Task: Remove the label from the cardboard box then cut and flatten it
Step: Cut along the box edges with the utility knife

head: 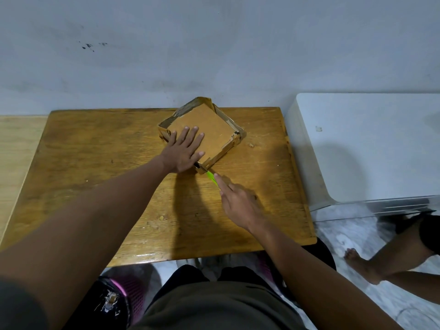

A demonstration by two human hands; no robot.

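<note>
The left hand (184, 150) lies flat with fingers spread, pressing down on the cardboard box (207, 132). The right hand (239, 203) grips a green-handled cutter (211, 177), index finger stretched along it, its tip at the box's near corner. The box sits turned corner-on at the far middle of the wooden table (95, 163), beside a white appliance (369, 144).

box (209, 132) on table (95, 167), knife (210, 176) at near corner
</note>
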